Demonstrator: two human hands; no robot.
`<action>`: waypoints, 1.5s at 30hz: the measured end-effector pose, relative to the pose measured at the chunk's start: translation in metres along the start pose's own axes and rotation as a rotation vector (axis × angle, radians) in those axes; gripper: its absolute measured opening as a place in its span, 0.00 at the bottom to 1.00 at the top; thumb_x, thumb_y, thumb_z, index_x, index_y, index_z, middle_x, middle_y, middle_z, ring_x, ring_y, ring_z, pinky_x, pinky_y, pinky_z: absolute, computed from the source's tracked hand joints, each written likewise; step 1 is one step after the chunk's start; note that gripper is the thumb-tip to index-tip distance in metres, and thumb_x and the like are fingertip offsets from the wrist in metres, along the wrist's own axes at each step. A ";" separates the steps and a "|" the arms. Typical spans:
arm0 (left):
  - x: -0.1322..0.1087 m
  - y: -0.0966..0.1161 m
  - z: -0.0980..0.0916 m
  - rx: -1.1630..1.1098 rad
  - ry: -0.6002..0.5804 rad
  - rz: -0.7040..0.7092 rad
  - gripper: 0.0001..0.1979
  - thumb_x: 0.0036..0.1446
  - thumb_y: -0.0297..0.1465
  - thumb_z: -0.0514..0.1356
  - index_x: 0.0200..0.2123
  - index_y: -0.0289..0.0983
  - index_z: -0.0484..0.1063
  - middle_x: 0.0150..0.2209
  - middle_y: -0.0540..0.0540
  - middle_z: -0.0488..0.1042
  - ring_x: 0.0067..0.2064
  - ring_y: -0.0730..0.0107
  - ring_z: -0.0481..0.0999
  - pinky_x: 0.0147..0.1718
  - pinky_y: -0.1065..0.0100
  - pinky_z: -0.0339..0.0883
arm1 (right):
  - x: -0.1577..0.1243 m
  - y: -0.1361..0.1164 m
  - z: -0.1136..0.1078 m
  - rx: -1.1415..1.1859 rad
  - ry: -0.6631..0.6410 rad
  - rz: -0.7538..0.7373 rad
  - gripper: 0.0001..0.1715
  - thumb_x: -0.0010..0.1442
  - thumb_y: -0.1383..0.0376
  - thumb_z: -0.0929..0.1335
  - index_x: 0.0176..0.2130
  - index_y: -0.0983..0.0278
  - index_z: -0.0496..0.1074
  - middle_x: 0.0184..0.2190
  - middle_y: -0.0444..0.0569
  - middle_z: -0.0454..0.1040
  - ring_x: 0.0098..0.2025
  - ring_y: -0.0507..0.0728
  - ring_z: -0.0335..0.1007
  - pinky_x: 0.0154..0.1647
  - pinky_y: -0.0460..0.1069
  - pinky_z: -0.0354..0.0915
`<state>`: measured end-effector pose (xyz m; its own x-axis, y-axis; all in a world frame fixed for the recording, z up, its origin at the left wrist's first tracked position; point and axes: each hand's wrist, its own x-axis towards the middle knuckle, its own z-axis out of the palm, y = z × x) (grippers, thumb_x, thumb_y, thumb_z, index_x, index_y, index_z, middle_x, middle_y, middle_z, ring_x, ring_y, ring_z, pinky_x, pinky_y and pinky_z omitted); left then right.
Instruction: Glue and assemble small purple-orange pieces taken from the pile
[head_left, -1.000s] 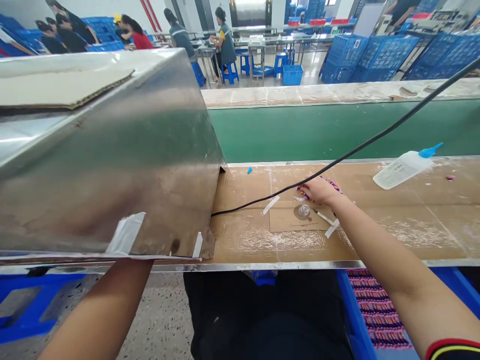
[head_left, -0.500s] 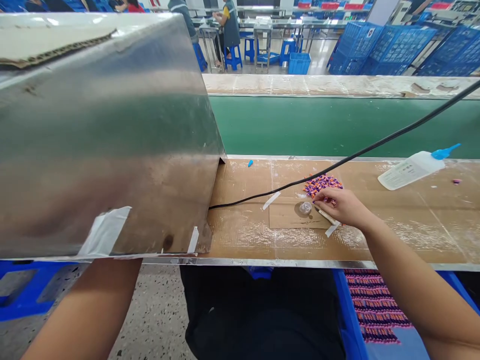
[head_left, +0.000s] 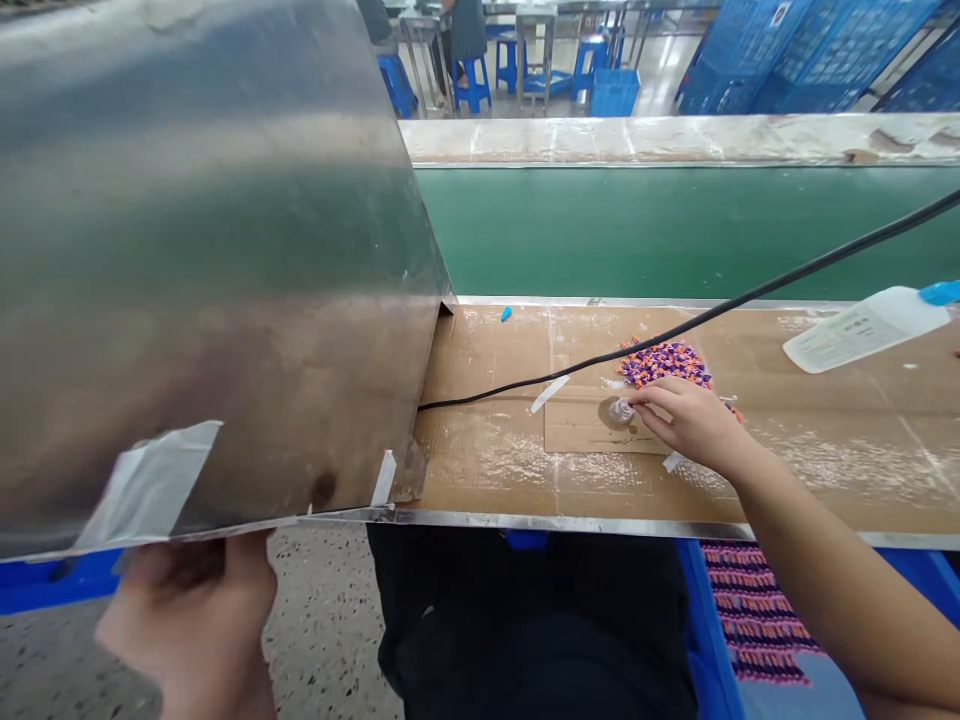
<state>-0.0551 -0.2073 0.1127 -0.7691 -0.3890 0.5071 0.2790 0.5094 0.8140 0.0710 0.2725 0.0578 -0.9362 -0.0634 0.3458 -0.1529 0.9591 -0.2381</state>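
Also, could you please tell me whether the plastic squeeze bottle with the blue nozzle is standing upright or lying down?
Lying down: the plastic squeeze bottle rests on its side on the cardboard, its blue nozzle pointing sideways.

The right hand (head_left: 690, 420) lies palm down at 3 o'clock, fingers slightly bent and pointing toward 9 o'clock, with the bare right forearm (head_left: 825, 570) reaching in from 4 o'clock. The left hand (head_left: 187, 625) sits low at 7 o'clock, fingers loosely curled.

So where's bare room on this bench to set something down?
Bare cardboard lies between the steel housing and the cardboard patch, below the black cable. Crowded at the right hand, beside the purple-orange pieces and small clear cap.
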 end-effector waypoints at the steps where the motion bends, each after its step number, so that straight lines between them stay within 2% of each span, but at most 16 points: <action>1: -0.012 -0.002 -0.004 -0.026 -0.041 0.045 0.09 0.51 0.31 0.77 0.32 0.34 0.82 0.26 0.48 0.79 0.26 0.69 0.77 0.22 0.72 0.73 | 0.000 -0.001 0.000 -0.004 0.014 -0.005 0.12 0.73 0.65 0.65 0.43 0.60 0.79 0.36 0.53 0.81 0.37 0.60 0.78 0.36 0.52 0.72; 5: -0.069 0.005 -0.021 -0.251 -0.396 0.210 0.06 0.56 0.23 0.71 0.36 0.39 0.86 0.32 0.47 0.85 0.29 0.66 0.83 0.30 0.67 0.82 | 0.003 -0.009 -0.013 -0.015 0.075 -0.003 0.12 0.72 0.65 0.66 0.41 0.59 0.79 0.35 0.52 0.81 0.36 0.59 0.78 0.36 0.52 0.73; 8: -0.102 0.016 -0.004 -0.327 -0.637 0.162 0.09 0.59 0.21 0.69 0.38 0.41 0.86 0.35 0.47 0.86 0.31 0.66 0.86 0.34 0.69 0.84 | 0.001 -0.023 -0.033 0.022 0.251 0.075 0.08 0.71 0.62 0.69 0.40 0.57 0.80 0.35 0.49 0.83 0.36 0.58 0.79 0.38 0.52 0.75; 11: -0.121 0.026 0.038 -0.435 -0.704 -0.128 0.05 0.60 0.31 0.72 0.40 0.40 0.86 0.33 0.46 0.86 0.29 0.66 0.86 0.31 0.71 0.83 | -0.005 -0.044 -0.038 0.076 0.638 0.278 0.05 0.69 0.59 0.73 0.41 0.57 0.80 0.35 0.47 0.82 0.33 0.57 0.78 0.35 0.53 0.74; 13: -0.130 0.032 0.068 -0.528 -0.737 -0.349 0.14 0.58 0.41 0.75 0.43 0.38 0.86 0.32 0.43 0.85 0.28 0.65 0.85 0.30 0.70 0.83 | -0.007 -0.057 -0.027 0.022 0.978 0.357 0.05 0.68 0.60 0.73 0.44 0.58 0.81 0.36 0.48 0.82 0.34 0.59 0.79 0.35 0.54 0.74; 14: -0.134 0.035 0.082 -0.577 -0.779 -0.436 0.18 0.57 0.45 0.75 0.41 0.37 0.86 0.31 0.42 0.85 0.28 0.65 0.85 0.29 0.70 0.82 | -0.008 -0.062 -0.019 -0.024 1.054 0.352 0.05 0.69 0.61 0.73 0.44 0.58 0.81 0.36 0.48 0.81 0.34 0.60 0.79 0.36 0.55 0.75; 18: -0.145 0.045 0.119 -0.727 -0.882 -0.700 0.26 0.47 0.54 0.78 0.32 0.35 0.84 0.27 0.41 0.82 0.27 0.68 0.82 0.29 0.72 0.79 | -0.013 -0.072 0.003 -0.109 0.768 0.307 0.04 0.69 0.64 0.73 0.42 0.57 0.83 0.36 0.50 0.84 0.32 0.60 0.79 0.36 0.56 0.76; 19: -0.147 0.047 0.124 -0.742 -0.897 -0.746 0.27 0.45 0.54 0.78 0.32 0.35 0.83 0.26 0.42 0.82 0.27 0.69 0.81 0.29 0.72 0.78 | -0.015 -0.073 0.003 -0.121 0.802 0.332 0.04 0.68 0.65 0.74 0.43 0.58 0.83 0.36 0.51 0.84 0.32 0.61 0.79 0.35 0.56 0.75; 22: -0.153 0.052 0.135 -0.784 -0.945 -0.849 0.29 0.42 0.54 0.80 0.32 0.34 0.83 0.26 0.41 0.82 0.27 0.69 0.80 0.29 0.71 0.77 | -0.021 -0.075 -0.004 -0.207 1.183 0.393 0.11 0.68 0.66 0.73 0.50 0.59 0.81 0.40 0.54 0.83 0.36 0.64 0.80 0.34 0.57 0.74; 24: -0.156 0.056 0.141 -0.831 -0.954 -0.920 0.29 0.41 0.54 0.80 0.32 0.33 0.83 0.28 0.41 0.82 0.27 0.69 0.80 0.29 0.70 0.76 | -0.022 -0.076 -0.007 -0.192 1.124 0.337 0.10 0.70 0.66 0.71 0.49 0.58 0.81 0.39 0.53 0.82 0.37 0.64 0.79 0.35 0.57 0.73; 28: -0.159 0.063 0.151 -0.890 -0.974 -1.059 0.28 0.40 0.50 0.81 0.32 0.33 0.81 0.30 0.41 0.83 0.29 0.70 0.80 0.29 0.71 0.75 | -0.018 -0.079 -0.001 -0.070 0.663 0.374 0.05 0.70 0.65 0.72 0.41 0.58 0.82 0.35 0.50 0.84 0.31 0.58 0.78 0.34 0.53 0.73; 31: -0.160 0.064 0.155 -0.914 -0.999 -1.106 0.28 0.39 0.49 0.82 0.31 0.33 0.80 0.30 0.42 0.83 0.30 0.71 0.81 0.31 0.72 0.75 | -0.019 -0.089 0.011 0.096 0.726 0.524 0.05 0.70 0.62 0.72 0.43 0.59 0.81 0.37 0.52 0.84 0.31 0.57 0.78 0.33 0.53 0.75; 34: -0.163 0.062 0.159 -0.912 -0.991 -1.079 0.28 0.40 0.48 0.82 0.32 0.33 0.80 0.30 0.42 0.82 0.30 0.71 0.81 0.32 0.72 0.76 | -0.022 -0.108 0.030 0.411 0.734 0.526 0.06 0.71 0.61 0.70 0.44 0.60 0.78 0.37 0.52 0.83 0.34 0.58 0.81 0.35 0.53 0.78; 38: -0.173 0.062 0.161 -0.837 -0.942 -0.941 0.30 0.41 0.53 0.80 0.31 0.33 0.80 0.33 0.40 0.84 0.31 0.68 0.83 0.34 0.69 0.80 | -0.021 -0.135 0.055 0.583 0.677 0.452 0.07 0.72 0.66 0.68 0.45 0.58 0.78 0.38 0.52 0.83 0.34 0.57 0.82 0.35 0.54 0.80; 42: -0.181 0.062 0.157 -0.781 -0.905 -0.665 0.26 0.50 0.54 0.76 0.33 0.36 0.82 0.34 0.39 0.85 0.34 0.61 0.86 0.39 0.62 0.83 | -0.017 -0.148 0.070 0.640 0.694 0.416 0.07 0.71 0.67 0.68 0.44 0.57 0.78 0.38 0.51 0.82 0.36 0.59 0.82 0.36 0.55 0.81; 45: -0.182 0.060 0.154 -0.719 -0.843 -0.441 0.18 0.56 0.49 0.74 0.35 0.39 0.86 0.35 0.39 0.85 0.38 0.58 0.87 0.43 0.60 0.83 | -0.016 -0.150 0.076 0.728 0.693 0.481 0.07 0.71 0.66 0.68 0.45 0.58 0.78 0.39 0.51 0.82 0.30 0.56 0.81 0.32 0.53 0.81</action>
<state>0.0129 0.0125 0.0259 -0.9399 0.3411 0.0165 -0.0529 -0.1930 0.9798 0.0851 0.1084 0.0191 -0.6032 0.6570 0.4522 -0.1835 0.4374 -0.8803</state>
